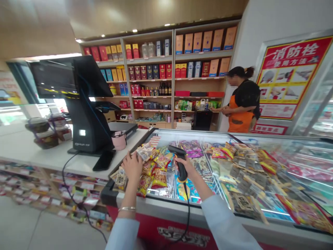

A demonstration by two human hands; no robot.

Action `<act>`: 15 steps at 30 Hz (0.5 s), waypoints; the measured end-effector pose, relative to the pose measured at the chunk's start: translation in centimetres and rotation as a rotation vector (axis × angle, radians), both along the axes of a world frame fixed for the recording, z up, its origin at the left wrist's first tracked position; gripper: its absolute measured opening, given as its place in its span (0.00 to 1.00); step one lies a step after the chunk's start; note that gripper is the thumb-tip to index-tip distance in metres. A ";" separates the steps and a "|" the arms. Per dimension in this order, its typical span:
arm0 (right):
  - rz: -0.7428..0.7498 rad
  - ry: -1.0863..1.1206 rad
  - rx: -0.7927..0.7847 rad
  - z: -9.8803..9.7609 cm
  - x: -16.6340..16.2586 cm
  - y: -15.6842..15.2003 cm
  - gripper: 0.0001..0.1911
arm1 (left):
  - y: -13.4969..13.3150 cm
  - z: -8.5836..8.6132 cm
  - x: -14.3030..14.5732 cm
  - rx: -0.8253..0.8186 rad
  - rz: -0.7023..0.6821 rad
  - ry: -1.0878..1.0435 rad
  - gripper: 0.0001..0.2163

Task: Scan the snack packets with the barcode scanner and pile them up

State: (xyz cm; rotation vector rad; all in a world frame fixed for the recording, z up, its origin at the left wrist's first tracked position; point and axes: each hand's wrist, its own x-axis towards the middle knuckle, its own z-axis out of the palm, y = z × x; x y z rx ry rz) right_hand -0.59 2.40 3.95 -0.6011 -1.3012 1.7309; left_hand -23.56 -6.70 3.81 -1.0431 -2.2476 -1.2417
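Observation:
My right hand [186,167] is wrapped round the handle of a black barcode scanner [177,150], with its head tilted to the left. A cable runs down from the scanner's grip. My left hand [132,167] lies with its fingers spread over snack packets at the left end of a glass-topped freezer. Beneath and beside it are pale packets [120,178] with dark print. Between my two hands lies a pile of red and yellow snack bags [159,176]. Purple packets [191,148] and blue packets [183,191] show around the scanner.
On the white counter [15,139] at left stand a black checkout terminal [88,118], a phone [104,160], a pink cup [119,140] and stacked tubs [46,139]. More packets [244,166] cover the freezer's right side. A person in an orange apron [240,113] stands behind, by the shelves [149,62].

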 end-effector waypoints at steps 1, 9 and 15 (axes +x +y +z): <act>0.002 0.014 -0.019 -0.5 -0.2 0.2 0.14 | 0.0 -0.1 0.3 -0.058 0.036 0.024 0.20; 0.008 0.059 -0.099 -2.5 -0.1 1.4 0.12 | 1.6 -0.3 0.6 -0.319 0.004 -0.062 0.22; -0.005 0.051 -0.096 -2.3 -0.1 1.3 0.11 | 3.4 -0.8 0.6 -0.350 -0.012 -0.079 0.22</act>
